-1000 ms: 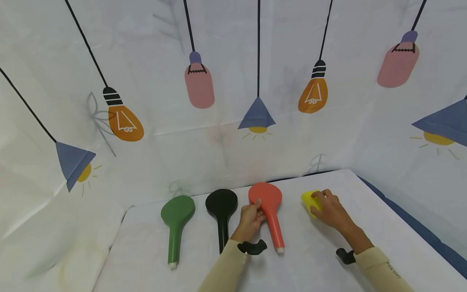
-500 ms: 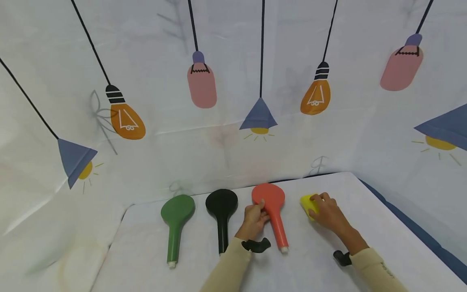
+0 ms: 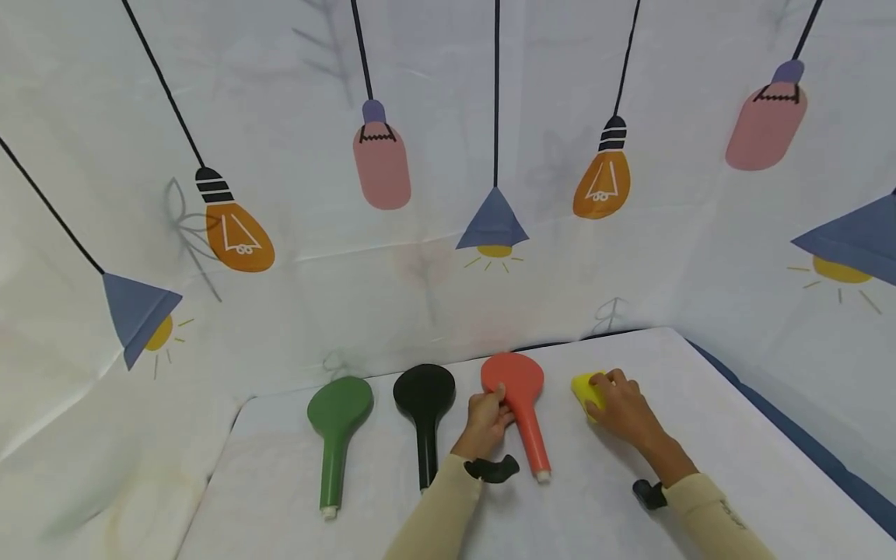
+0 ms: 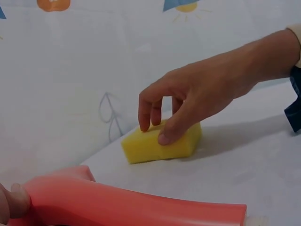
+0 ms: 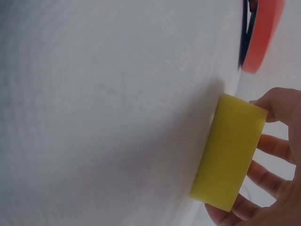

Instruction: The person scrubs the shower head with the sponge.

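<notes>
My left hand (image 3: 483,424) grips the red hand shower head (image 3: 523,379) at its neck, thumb on top and fingers at the underside. Its handle points toward me and ends in a white tip. To the right, my right hand (image 3: 625,412) holds a yellow sponge (image 3: 582,383) from above with thumb and fingertips. The left wrist view shows the sponge (image 4: 157,149) low over the white tabletop, just past the red handle (image 4: 150,205). In the right wrist view the fingers spread along one side of the block.
A black shower head (image 3: 425,389) and a green one (image 3: 339,404) lie in a row left of the red one. A white sheet (image 3: 448,303) printed with hanging lamps rises behind the table (image 3: 266,467), meeting its far edge.
My right hand has shifted slightly left with the sponge, closer to the red shower head. My left hand and the red shower head have moved a little to the right.
</notes>
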Tool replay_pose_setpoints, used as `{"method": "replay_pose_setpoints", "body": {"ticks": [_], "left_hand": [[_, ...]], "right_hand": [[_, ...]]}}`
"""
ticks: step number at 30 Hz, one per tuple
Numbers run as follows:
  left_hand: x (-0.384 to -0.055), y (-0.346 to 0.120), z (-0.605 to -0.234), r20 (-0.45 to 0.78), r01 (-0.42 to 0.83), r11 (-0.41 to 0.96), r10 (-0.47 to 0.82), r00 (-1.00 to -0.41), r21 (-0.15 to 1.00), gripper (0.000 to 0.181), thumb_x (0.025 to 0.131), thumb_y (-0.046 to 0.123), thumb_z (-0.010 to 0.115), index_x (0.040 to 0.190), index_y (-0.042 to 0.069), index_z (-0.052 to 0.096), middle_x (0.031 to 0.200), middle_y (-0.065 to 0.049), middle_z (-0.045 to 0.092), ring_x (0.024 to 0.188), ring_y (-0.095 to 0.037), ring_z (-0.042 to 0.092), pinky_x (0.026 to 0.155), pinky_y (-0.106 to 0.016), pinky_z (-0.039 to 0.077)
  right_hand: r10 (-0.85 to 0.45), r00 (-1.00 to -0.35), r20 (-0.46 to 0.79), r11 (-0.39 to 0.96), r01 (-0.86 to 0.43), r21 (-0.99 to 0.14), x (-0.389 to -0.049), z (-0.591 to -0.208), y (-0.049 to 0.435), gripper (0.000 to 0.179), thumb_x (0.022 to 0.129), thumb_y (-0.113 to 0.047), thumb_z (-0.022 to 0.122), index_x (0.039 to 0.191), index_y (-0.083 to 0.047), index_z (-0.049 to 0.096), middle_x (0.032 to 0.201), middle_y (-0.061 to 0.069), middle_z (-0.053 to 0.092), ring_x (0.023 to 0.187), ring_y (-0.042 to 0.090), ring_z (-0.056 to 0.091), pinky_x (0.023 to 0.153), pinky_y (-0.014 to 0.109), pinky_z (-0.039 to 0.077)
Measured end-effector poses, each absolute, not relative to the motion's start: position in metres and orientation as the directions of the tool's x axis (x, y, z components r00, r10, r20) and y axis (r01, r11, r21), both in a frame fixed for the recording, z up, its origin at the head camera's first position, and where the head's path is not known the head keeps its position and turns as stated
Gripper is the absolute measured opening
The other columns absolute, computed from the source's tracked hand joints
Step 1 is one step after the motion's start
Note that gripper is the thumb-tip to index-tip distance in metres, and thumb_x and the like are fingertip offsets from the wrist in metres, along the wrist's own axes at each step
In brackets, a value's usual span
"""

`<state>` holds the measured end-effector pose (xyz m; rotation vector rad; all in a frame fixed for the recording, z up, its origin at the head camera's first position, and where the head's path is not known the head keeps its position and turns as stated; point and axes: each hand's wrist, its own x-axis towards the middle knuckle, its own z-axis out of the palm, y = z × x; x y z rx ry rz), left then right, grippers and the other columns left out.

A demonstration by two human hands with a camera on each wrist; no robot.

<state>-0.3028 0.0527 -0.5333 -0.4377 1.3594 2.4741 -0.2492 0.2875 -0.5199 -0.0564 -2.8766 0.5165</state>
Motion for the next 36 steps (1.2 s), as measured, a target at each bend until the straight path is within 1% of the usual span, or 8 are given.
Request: {"method": "replay_pose_setpoints", "body": {"ticks": [11, 14, 21, 24, 27, 29, 32, 36], "left_hand": [[-0.3, 0.056, -0.534, -0.399, -0.388, -0.503, 0.09, -0.913, 0.773, 0.041, 0.101, 0.012, 0.057, 0.132, -0.014, 0.049, 0.097, -0.014, 0.065, 0.092, -0.021, 0.065, 0.097, -0.051, 0.053], [-0.301, 0.055, -0.531, -0.403, -0.387, -0.471, 0.072, -0.912, 0.793, 0.04, 0.101, 0.014, 0.058, 0.13, -0.013, 0.05, 0.095, -0.013, 0.066, 0.089, -0.019, 0.065, 0.093, -0.046, 0.056], [-0.299, 0.04, -0.528, -0.406, -0.395, -0.298, 0.028, -0.914, 0.869, 0.037, 0.098, 0.022, 0.066, 0.117, -0.01, 0.058, 0.083, -0.01, 0.068, 0.073, -0.014, 0.069, 0.076, -0.034, 0.062], [-0.299, 0.034, -0.528, -0.402, -0.397, -0.164, 0.003, -0.916, 0.903, 0.035, 0.095, 0.027, 0.069, 0.106, -0.005, 0.06, 0.078, -0.01, 0.069, 0.065, -0.014, 0.07, 0.068, -0.03, 0.062], [-0.299, 0.028, -0.528, -0.408, -0.407, -0.046, 0.001, -0.913, 0.912, 0.034, 0.096, 0.031, 0.067, 0.098, -0.002, 0.062, 0.076, -0.01, 0.068, 0.061, -0.015, 0.07, 0.064, -0.028, 0.061], [-0.297, 0.022, -0.526, -0.418, -0.419, -0.013, 0.031, -0.908, 0.908, 0.036, 0.098, 0.034, 0.063, 0.096, -0.002, 0.063, 0.078, -0.011, 0.068, 0.063, -0.016, 0.072, 0.064, -0.028, 0.061], [-0.292, 0.012, -0.519, -0.409, -0.414, -0.016, 0.131, -0.903, 0.91, 0.04, 0.102, 0.034, 0.058, 0.099, -0.006, 0.064, 0.083, -0.013, 0.069, 0.068, -0.018, 0.073, 0.068, -0.03, 0.061], [-0.283, -0.006, -0.499, -0.329, -0.329, 0.042, 0.249, -0.911, 0.943, 0.041, 0.103, 0.03, 0.055, 0.107, -0.009, 0.066, 0.089, -0.014, 0.073, 0.067, -0.014, 0.07, 0.066, -0.025, 0.059]], "right_hand": [[0.068, -0.979, 0.193, 0.948, 0.002, -0.319, -0.245, -0.521, 0.287, 0.044, 0.087, -0.023, 0.073, 0.122, 0.0, 0.058, 0.118, 0.027, 0.051, 0.094, 0.042, 0.052, 0.076, 0.053, 0.05], [0.056, -0.977, 0.207, 0.951, -0.011, -0.309, -0.245, -0.52, 0.285, 0.044, 0.087, -0.022, 0.074, 0.122, 0.0, 0.058, 0.118, 0.027, 0.052, 0.093, 0.042, 0.053, 0.076, 0.054, 0.05], [0.021, -0.977, 0.213, 0.956, -0.043, -0.29, -0.249, -0.518, 0.282, 0.043, 0.089, -0.025, 0.073, 0.121, 0.0, 0.058, 0.118, 0.027, 0.054, 0.093, 0.042, 0.055, 0.077, 0.057, 0.05], [0.018, -0.98, 0.201, 0.955, -0.043, -0.292, -0.249, -0.517, 0.281, 0.044, 0.09, -0.026, 0.073, 0.123, 0.0, 0.058, 0.119, 0.028, 0.054, 0.093, 0.042, 0.055, 0.079, 0.058, 0.05], [0.015, -0.983, 0.182, 0.951, -0.042, -0.305, -0.248, -0.516, 0.282, 0.045, 0.091, -0.026, 0.071, 0.124, 0.001, 0.058, 0.121, 0.029, 0.053, 0.094, 0.043, 0.056, 0.081, 0.059, 0.051], [0.018, -0.986, 0.165, 0.948, -0.035, -0.317, -0.246, -0.515, 0.283, 0.046, 0.092, -0.027, 0.07, 0.126, 0.001, 0.057, 0.123, 0.03, 0.053, 0.094, 0.044, 0.056, 0.081, 0.06, 0.052], [0.031, -0.987, 0.155, 0.943, -0.023, -0.331, -0.24, -0.512, 0.286, 0.048, 0.093, -0.028, 0.069, 0.128, 0.002, 0.055, 0.128, 0.031, 0.05, 0.097, 0.046, 0.056, 0.084, 0.061, 0.052], [0.028, -0.983, 0.184, 0.937, -0.038, -0.346, -0.23, -0.506, 0.293, 0.049, 0.093, -0.028, 0.069, 0.129, 0.001, 0.054, 0.132, 0.031, 0.048, 0.105, 0.05, 0.055, 0.087, 0.065, 0.05]]}}
